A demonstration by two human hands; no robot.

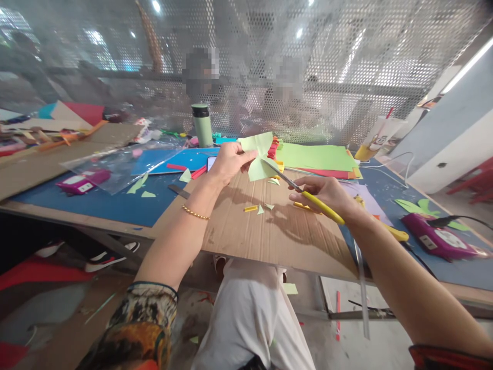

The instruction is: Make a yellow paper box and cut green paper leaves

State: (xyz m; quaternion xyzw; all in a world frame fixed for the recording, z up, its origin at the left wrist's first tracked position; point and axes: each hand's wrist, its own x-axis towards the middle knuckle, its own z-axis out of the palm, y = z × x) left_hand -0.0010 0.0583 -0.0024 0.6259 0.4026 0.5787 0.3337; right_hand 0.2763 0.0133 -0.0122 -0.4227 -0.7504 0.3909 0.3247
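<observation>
My left hand (230, 162) pinches a pale green sheet of paper (260, 169) above the table. The paper is creased and cut into curved lobes. From the right, my right hand (322, 194) grips a pair of scissors with yellow handles (324, 207). The blades reach the paper's lower right edge, close to its middle; whether they are fully closed I cannot tell. Below lies a sheet of brown cardboard (234, 231) with pale green scraps (260, 209) and a short yellow strip (250, 208) on it.
A green bottle (202, 128) stands at the back before a perforated metal screen. Bright green sheets (316, 156) are stacked behind my right hand. Purple packs (437, 234) lie at right and left. A drink cup (379, 137) is at the back right. A clear ruler (361, 288) overhangs the front edge.
</observation>
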